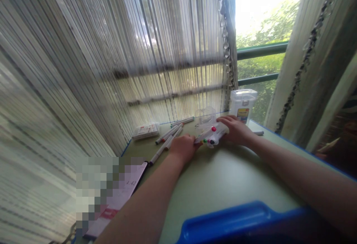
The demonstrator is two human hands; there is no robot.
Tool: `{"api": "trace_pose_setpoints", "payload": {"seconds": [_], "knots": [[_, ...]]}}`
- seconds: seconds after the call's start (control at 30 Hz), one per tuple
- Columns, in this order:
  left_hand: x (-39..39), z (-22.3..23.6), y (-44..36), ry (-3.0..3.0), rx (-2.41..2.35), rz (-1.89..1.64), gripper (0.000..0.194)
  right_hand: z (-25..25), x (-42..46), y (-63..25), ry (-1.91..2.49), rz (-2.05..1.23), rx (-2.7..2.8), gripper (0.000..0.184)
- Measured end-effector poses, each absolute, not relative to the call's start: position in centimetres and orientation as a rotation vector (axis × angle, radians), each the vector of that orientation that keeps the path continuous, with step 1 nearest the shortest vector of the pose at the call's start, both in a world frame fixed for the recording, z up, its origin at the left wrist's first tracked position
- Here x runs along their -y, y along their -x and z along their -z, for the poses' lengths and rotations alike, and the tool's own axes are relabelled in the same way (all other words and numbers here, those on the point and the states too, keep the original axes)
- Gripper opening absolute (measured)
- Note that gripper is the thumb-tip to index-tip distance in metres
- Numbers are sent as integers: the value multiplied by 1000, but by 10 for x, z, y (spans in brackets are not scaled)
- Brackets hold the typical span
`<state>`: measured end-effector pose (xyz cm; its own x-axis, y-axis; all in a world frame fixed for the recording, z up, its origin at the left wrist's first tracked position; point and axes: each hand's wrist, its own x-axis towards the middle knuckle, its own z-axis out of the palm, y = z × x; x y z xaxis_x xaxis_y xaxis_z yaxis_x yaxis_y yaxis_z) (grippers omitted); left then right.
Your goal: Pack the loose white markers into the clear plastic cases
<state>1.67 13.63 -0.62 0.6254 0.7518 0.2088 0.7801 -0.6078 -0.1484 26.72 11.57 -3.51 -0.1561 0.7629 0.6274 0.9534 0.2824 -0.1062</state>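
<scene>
A clear plastic case (221,128) is tilted low over the table between my hands. Coloured round ends of markers show at it: a red one (213,128), a green one (205,140), and a purple and a black one beside each other. My right hand (235,129) is closed around the far right side of the case. At the left end of the case, my left hand (182,147) has its fingers closed; its fingertips are partly hidden. Just left of that hand, several white markers (169,134) lie loose, one with a black cap (158,153).
A tall clear box with a yellow label (243,114) stands at the back right. A flat clear case (145,130) lies at the back left, and a pink-white sheet or device (129,180) nearer. A blue chair-like edge (228,218) is in front. Curtains border the table.
</scene>
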Motion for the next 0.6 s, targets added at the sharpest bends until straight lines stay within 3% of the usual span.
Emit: {"api": "trace_pose_setpoints", "payload": {"seconds": [0.6], "knots": [[-138,10,-18,2603,1298,209,61,37,-117,-268,1565,427,1956,63]]}}
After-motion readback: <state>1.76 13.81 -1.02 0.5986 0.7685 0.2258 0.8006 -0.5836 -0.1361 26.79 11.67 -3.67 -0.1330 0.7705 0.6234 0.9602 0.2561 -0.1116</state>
